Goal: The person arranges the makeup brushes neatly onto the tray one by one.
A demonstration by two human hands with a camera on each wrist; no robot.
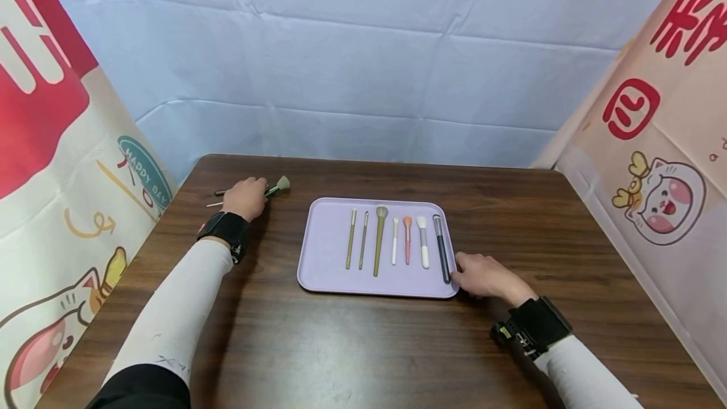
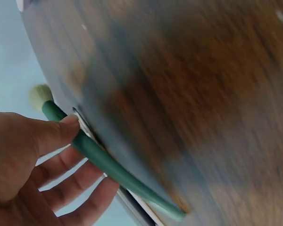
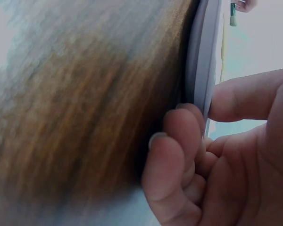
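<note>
My left hand [image 1: 245,199] is at the far left of the table and pinches a green makeup brush [image 2: 108,165] between thumb and fingers. The brush's pale bristles point right in the head view. Two thin handles, one dark [image 1: 219,192] and one light, lie by that hand, partly hidden. On a lilac tray [image 1: 324,270], several makeup brushes lie in a row: olive ones [image 1: 379,242], a white one [image 1: 394,242], a pink one [image 1: 407,242], a white-and-grey one [image 1: 423,243] and a black one [image 1: 442,249]. My right hand [image 1: 485,276] grips the tray's near right corner, thumb over the rim, fingers curled at its outer side.
The brown wooden table [image 1: 363,346] carries the tray near its middle. A pale blue cloth [image 1: 363,68] hangs behind it, and printed cloths stand along the left [image 1: 102,194] and right [image 1: 642,219] sides.
</note>
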